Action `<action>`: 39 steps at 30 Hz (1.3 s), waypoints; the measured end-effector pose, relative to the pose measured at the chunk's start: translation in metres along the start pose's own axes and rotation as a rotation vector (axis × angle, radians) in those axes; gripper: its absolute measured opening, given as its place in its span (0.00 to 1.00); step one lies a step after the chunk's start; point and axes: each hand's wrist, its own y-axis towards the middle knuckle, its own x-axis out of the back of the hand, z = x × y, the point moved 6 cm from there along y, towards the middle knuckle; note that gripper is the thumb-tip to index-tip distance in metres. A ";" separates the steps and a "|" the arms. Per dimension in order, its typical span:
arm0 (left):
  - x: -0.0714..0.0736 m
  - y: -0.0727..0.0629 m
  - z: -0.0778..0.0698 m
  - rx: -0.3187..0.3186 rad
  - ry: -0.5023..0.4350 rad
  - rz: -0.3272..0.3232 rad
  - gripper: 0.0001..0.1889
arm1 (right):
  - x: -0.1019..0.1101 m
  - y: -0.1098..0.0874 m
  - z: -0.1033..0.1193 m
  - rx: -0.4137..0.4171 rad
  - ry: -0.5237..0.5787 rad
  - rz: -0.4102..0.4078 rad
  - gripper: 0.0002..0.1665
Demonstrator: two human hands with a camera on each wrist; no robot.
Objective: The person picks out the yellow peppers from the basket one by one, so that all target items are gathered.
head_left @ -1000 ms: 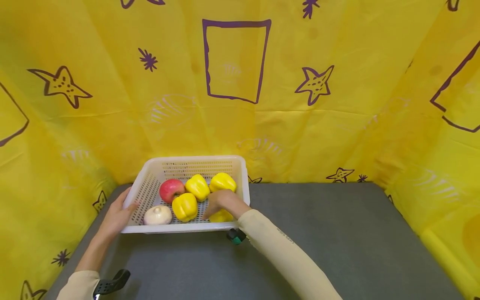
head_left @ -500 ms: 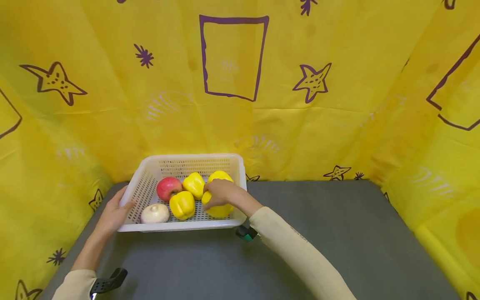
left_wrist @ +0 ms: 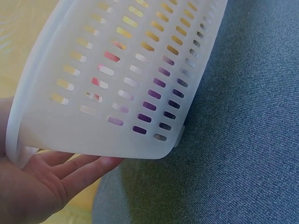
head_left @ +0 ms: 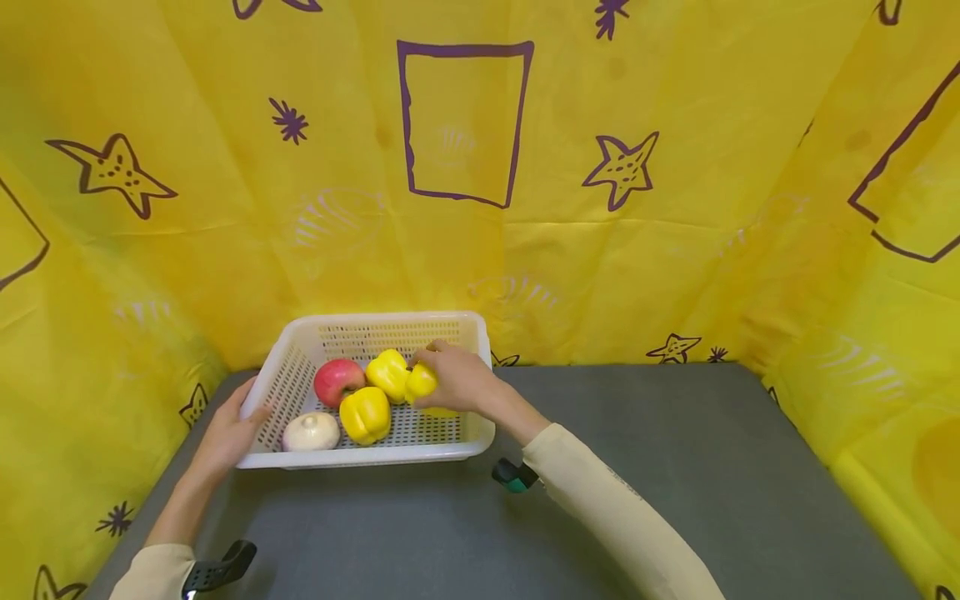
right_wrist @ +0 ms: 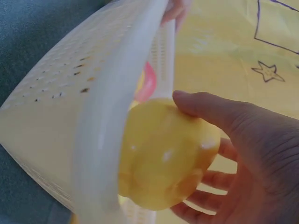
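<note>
My left hand [head_left: 228, 429] grips the left rim of a white plastic basket [head_left: 360, 455], thumb over the rim and fingers along the outer wall in the left wrist view. My right hand [head_left: 467, 379] holds a yellow bell pepper [head_left: 422, 382] above the basket's right part. In the right wrist view, the thumb lies on top of this pepper [right_wrist: 163, 154] and the fingers curl behind it. Two more yellow peppers, one at the back [head_left: 388, 374] and one in front [head_left: 365, 415], lie mid-basket. The right hand covers the back right corner; some yellow shows beneath it.
At the basket's left lie a red apple [head_left: 339, 382] and a white, purple-based, turnip-like vegetable [head_left: 311, 432]. The basket stands on a dark grey table [head_left: 637, 467]. A yellow patterned cloth [head_left: 570, 275] hangs close behind it and along both sides.
My right hand has closed on the front right yellow pepper and raised it, moving backward and slightly right. Basket floor now shows where it lay. The left hand stays on the rim.
</note>
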 end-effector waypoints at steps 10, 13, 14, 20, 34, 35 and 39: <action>0.000 -0.001 -0.001 0.006 0.002 -0.006 0.31 | 0.030 -0.014 -0.008 0.018 0.008 -0.141 0.41; 0.000 -0.002 -0.002 0.008 0.000 -0.004 0.31 | 0.038 -0.019 -0.013 -0.010 0.047 -0.164 0.40; 0.000 -0.002 -0.002 0.008 0.002 -0.005 0.31 | 0.040 -0.020 -0.014 -0.018 0.058 -0.172 0.40; 0.000 -0.004 -0.002 0.024 -0.002 0.011 0.32 | 0.051 -0.029 -0.023 -0.039 0.143 -0.168 0.42; 0.001 -0.002 -0.003 0.028 -0.003 0.024 0.32 | 0.082 -0.048 -0.055 -0.070 0.240 -0.342 0.43; 0.001 -0.003 -0.003 0.026 0.000 0.023 0.32 | 0.083 -0.050 -0.059 -0.079 0.247 -0.346 0.43; 0.001 -0.004 -0.003 0.017 0.002 0.013 0.32 | 0.082 -0.057 -0.071 -0.104 0.278 -0.363 0.43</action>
